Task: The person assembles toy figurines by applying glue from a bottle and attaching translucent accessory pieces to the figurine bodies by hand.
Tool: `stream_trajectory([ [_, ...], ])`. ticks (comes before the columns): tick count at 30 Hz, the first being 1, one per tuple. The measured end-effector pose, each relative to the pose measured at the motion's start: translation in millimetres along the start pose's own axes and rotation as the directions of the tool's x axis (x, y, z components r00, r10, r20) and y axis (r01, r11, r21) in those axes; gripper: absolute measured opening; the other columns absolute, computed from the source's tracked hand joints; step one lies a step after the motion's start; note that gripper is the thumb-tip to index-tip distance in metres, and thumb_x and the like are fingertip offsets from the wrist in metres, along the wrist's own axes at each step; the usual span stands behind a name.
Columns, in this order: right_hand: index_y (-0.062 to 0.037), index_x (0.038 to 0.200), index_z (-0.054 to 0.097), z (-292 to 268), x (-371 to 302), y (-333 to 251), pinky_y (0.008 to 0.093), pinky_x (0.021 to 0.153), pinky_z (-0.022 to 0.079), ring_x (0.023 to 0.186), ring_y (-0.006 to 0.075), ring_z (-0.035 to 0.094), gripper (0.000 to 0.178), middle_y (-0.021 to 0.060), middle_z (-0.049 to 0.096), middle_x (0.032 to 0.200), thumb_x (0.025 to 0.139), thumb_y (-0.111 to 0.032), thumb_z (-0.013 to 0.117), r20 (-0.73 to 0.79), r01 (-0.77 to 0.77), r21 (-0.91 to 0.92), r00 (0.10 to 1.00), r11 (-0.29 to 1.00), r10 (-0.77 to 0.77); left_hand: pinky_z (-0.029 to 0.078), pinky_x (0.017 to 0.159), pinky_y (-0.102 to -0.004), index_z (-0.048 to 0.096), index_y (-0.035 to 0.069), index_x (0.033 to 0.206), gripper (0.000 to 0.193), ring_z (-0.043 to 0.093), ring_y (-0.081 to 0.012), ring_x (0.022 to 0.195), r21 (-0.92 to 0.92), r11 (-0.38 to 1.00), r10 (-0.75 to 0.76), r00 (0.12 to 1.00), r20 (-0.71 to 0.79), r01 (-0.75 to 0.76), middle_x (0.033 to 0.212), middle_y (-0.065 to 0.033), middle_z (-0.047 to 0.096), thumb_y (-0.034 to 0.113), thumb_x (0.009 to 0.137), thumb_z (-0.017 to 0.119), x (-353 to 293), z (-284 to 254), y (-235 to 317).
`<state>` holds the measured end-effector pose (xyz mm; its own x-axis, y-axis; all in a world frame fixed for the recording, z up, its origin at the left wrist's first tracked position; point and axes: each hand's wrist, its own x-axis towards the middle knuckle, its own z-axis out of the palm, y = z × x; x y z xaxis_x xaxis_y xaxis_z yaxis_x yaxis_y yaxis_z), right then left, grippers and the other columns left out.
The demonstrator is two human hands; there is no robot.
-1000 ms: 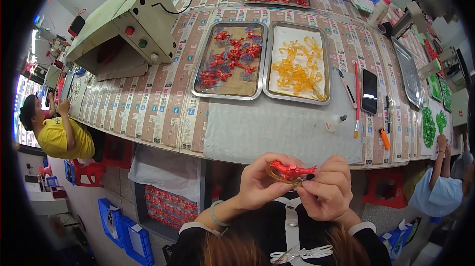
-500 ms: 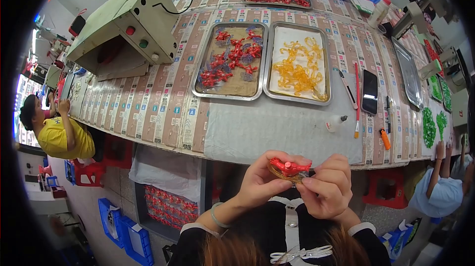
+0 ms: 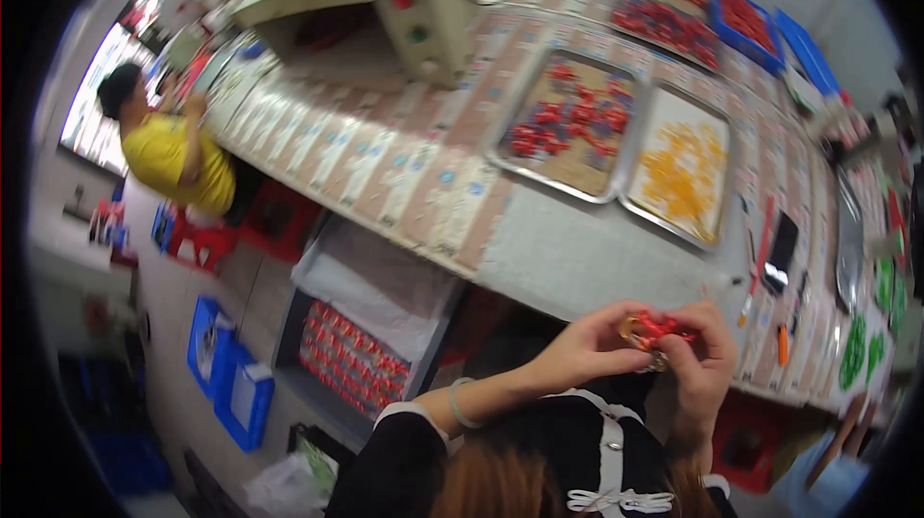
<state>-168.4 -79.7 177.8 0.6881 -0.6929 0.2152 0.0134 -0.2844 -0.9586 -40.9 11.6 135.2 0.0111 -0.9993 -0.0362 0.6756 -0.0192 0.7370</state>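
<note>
Just past the table's near edge, my left hand (image 3: 606,337) and my right hand (image 3: 707,349) hold a small glossy red plastic figure (image 3: 664,325) together. A yellow ring-like piece (image 3: 628,329) shows on its left side, by my left fingers. The fingers of both hands are closed round the figure and hide part of it. Beyond my hands lies a metal tray (image 3: 553,188) with red figures and clear bluish pieces on brown card. Beside it on the right, a second metal tray (image 3: 674,232) carries yellow curled pieces on white paper.
A beige box-shaped machine (image 3: 423,8) stands at the table's far left. To the right lie a phone (image 3: 781,253), a red brush (image 3: 765,239) and an orange tool (image 3: 782,345). Below the table an open drawer (image 3: 423,388) holds rows of red figures. A person in yellow (image 3: 168,157) sits left.
The view has swung left and tilted, so the trays and table appear farther right. Both hands still hold the red figure, now turned differently, with my right fingers closer round it.
</note>
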Motion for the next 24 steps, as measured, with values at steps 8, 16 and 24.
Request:
stream_trajectory([
  [8, 0.001, 0.083, 0.054, 42.3, -4.1, 22.5, 0.0206, 0.065, 0.037, 0.071, 0.0099, 0.046, 0.011, 0.0044, 0.048, 0.079, 0.072, 0.001, 0.056, 0.023, -0.127, 0.346, 0.992, 0.929, 0.127, 0.039, 0.087, -0.03, 0.029, 0.005, 0.126, 0.043, 0.051, -0.0172, 0.099, -0.387, 0.914, 0.106, 0.992, -0.069, -0.125, 0.117, -0.0103, 0.045, 0.018, 0.088, 0.045, -49.9, -31.0, -10.7],
  [16, 0.0011, 0.083, 0.053, 108.0, -3.6, 31.8, 0.0213, 0.069, 0.037, 0.074, 0.0117, 0.047, 0.012, 0.0051, 0.049, 0.083, 0.071, 0.001, 0.055, 0.349, -0.162, 0.194, 0.933, 0.968, 0.086, 0.044, 0.082, -0.0319, 0.039, 0.005, 0.119, 0.04, 0.053, -0.0219, 0.096, -0.638, 0.765, 0.118, 0.993, 0.002, -0.09, 0.112, -0.0114, 0.05, 0.008, 0.081, 0.052, -109.4, -88.0, -35.6],
  [24, -0.0002, 0.096, 0.053, 139.0, -8.9, 50.2, 0.0208, 0.071, 0.039, 0.083, 0.01, 0.047, 0.021, 0.004, 0.048, 0.096, 0.076, -0.002, 0.054, 0.306, -0.188, -0.071, 0.931, 0.98, 0.201, 0.044, 0.076, -0.0264, 0.051, 0.003, 0.1, 0.025, 0.054, -0.0143, 0.086, 0.292, 0.825, 0.524, 0.462, -0.716, -0.483, 0.1, -0.0062, 0.054, 0.005, 0.075, 0.057, -174.0, -205.9, -43.9],
])
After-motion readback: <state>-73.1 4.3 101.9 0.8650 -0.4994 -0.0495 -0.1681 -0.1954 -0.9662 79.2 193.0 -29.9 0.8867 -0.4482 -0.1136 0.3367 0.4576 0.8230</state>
